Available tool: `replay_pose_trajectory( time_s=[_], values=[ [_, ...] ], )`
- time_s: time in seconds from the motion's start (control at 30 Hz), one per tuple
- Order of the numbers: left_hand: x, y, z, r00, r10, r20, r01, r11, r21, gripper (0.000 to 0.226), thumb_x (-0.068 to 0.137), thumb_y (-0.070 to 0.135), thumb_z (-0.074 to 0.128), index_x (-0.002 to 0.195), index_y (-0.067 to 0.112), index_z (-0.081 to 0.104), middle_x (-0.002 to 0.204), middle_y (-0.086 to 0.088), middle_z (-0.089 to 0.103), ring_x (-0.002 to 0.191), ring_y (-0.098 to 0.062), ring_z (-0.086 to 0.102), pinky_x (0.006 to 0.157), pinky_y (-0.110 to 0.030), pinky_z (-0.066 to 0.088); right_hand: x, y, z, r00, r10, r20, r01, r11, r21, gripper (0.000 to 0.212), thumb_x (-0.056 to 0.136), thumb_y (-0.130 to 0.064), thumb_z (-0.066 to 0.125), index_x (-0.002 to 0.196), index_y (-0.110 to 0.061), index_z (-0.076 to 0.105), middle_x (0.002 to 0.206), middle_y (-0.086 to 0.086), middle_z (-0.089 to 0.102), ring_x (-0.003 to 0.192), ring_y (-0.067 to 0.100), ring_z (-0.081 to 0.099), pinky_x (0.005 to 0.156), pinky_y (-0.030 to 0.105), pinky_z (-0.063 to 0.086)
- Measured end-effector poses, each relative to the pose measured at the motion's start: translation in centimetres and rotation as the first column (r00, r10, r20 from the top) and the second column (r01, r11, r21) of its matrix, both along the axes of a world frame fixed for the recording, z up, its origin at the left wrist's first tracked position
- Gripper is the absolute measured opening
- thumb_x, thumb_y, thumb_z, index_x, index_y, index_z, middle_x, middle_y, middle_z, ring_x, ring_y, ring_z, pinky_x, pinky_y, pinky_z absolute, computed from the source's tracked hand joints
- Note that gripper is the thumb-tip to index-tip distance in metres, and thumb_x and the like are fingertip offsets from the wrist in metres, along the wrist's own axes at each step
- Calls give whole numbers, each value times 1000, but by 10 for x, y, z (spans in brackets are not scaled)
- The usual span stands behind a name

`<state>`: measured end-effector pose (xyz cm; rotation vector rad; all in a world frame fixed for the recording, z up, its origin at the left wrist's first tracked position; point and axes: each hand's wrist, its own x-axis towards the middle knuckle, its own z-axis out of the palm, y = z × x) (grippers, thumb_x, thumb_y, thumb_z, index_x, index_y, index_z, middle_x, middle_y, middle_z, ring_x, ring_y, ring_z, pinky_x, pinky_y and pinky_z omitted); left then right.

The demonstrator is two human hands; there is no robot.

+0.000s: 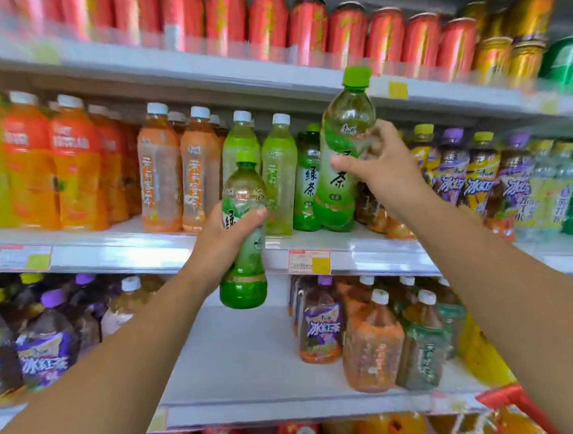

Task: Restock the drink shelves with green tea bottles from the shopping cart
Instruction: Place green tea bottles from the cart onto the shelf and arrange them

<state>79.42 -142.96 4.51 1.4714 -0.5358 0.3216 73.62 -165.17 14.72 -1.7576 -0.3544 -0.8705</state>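
Left hand [226, 239] around lower green tea bottle [246, 186], right hand [382, 173] around upper bottle [342, 128], both full, capped.

I'm in a shop, right at the drinks aisle. White shelves [115, 253] run across in front of me, tier over tier, each packed with rows of the same product facing out: red cans [267, 24] up top, orange bottles [72, 164] at the left, purple-labelled bottles [478, 181] to the right, bigger bottles [371, 346] lower down. Price tags [309, 261] sit in the shelf-edge strips. And down at the near right, the red rim of a shopping cart [506, 400].
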Motion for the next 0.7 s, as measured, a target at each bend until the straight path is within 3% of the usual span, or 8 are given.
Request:
replay_pose_trajectory(
  time_s=[0.1, 0.23, 0.37, 0.43, 0.5, 0.57, 0.7],
  values=[
    [6, -3, -7, 1000, 17, 2, -17, 997, 74, 43, 79, 50, 74, 116, 37, 59, 105, 6, 71, 95, -16, 71, 81, -39, 58, 29, 0, -7, 997, -1, -75, 0, 1000, -20, 59, 76, -12, 79, 125, -14, 47, 113, -3, 66, 97, 5, 65, 74, 18, 55],
    [10, -5, -9, 1000, 26, 4, -26, 999, 46, 36, 76, 49, 75, 108, 39, 62, 98, 7, 73, 90, -16, 71, 82, -43, 58, 59, -6, -12, 991, 21, -134, -11, 997, 72, 54, 77, -18, 79, 122, -10, 51, 114, 3, 68, 99, 14, 67, 82, 30, 57],
    [10, -8, -12, 1000, 20, 18, -21, 999, 35, 39, 77, 46, 76, 111, 35, 63, 101, 7, 74, 94, -15, 71, 81, -37, 57, 77, 0, -26, 981, 29, -190, -18, 998, 57, 33, 83, -11, 73, 106, -16, 50, 109, 5, 67, 89, 11, 67, 73, 25, 58],
    [8, -8, -11, 999, 29, 18, -29, 999, 35, 34, 81, 42, 74, 112, 35, 62, 101, 9, 73, 92, -11, 71, 80, -34, 56, 80, 1, -28, 982, 24, -189, -13, 998, 56, 42, 84, -13, 72, 118, -13, 48, 116, 7, 66, 97, 15, 66, 80, 31, 57],
    [8, -8, -11, 999, 40, 12, -41, 998, 38, 32, 82, 42, 73, 111, 36, 61, 100, 11, 73, 90, -9, 71, 79, -33, 56, 78, -2, -28, 975, 7, -222, -7, 1000, 2, 57, 85, -19, 71, 134, -17, 42, 118, 3, 62, 103, 15, 62, 71, 24, 54],
    [9, -7, -11, 999, 45, 9, -45, 998, 43, 32, 81, 43, 74, 110, 38, 61, 100, 10, 73, 91, -11, 71, 81, -36, 56, 76, -7, -34, 961, 21, -276, -30, 999, -31, 68, 86, -18, 70, 143, -24, 33, 113, 0, 60, 97, 12, 61, 63, 20, 49],
    [8, -8, -12, 999, 41, 13, -42, 998, 41, 31, 81, 42, 74, 110, 38, 62, 100, 10, 73, 90, -12, 71, 82, -38, 58, 79, -10, -48, 949, -16, -315, -3, 998, -62, 68, 84, -20, 72, 140, -19, 34, 116, 5, 59, 93, 13, 62, 69, 26, 52]
  ],
)
